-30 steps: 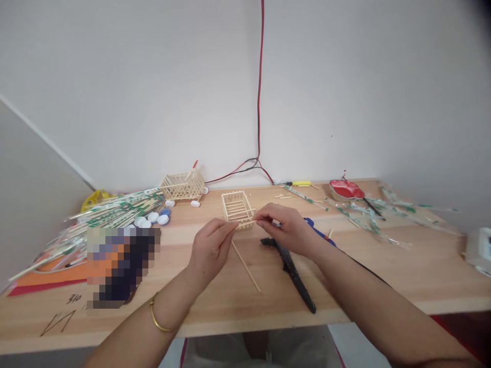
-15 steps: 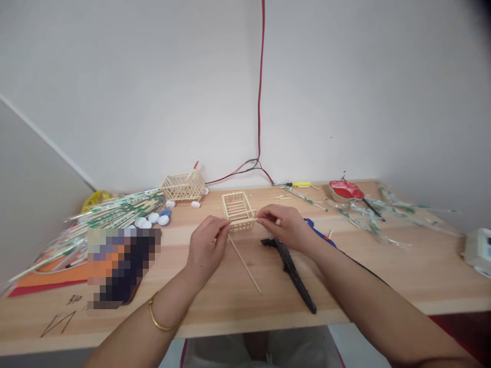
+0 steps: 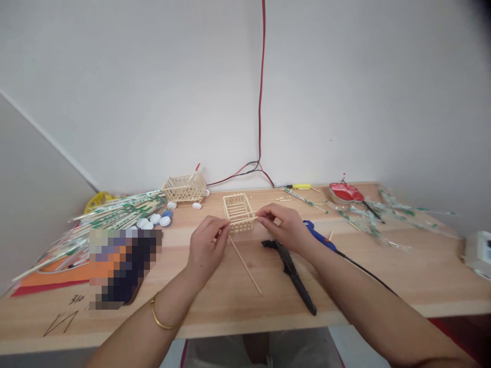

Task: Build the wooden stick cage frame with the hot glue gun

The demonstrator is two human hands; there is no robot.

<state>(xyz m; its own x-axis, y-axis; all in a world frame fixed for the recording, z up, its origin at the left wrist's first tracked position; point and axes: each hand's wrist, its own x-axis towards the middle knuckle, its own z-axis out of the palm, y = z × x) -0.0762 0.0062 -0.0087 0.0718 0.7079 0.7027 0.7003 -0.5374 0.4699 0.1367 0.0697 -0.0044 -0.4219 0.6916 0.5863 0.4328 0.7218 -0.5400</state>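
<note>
A thin wooden stick (image 3: 243, 220) spans between my two hands across the near side of a small basket-like stick frame (image 3: 227, 208) on the table. My left hand (image 3: 208, 245) pinches the stick's left end, and my right hand (image 3: 282, 225) pinches the right end. Whether the stick touches the frame I cannot tell. Another loose stick (image 3: 245, 265) lies on the table just below my left fingertips. Under my right wrist rests a black pliers-like cutting tool (image 3: 293, 276). Beside my right forearm is a blue glue gun (image 3: 320, 235), partly covered by the arm.
At the back left stands a larger stick cart (image 3: 185, 188) with white caps. Wrapped sticks (image 3: 123, 209), bottle caps (image 3: 154, 219) and a blurred-out dark object (image 3: 130, 271) lie left. A red dish (image 3: 346, 193), plastic wrappers (image 3: 370, 220) and a yellow cutter (image 3: 300, 186) are right.
Both hands keep their pinch on the stick and have barely moved. My right forearm has shifted slightly, leaving more of the blue glue gun and its cord showing.
</note>
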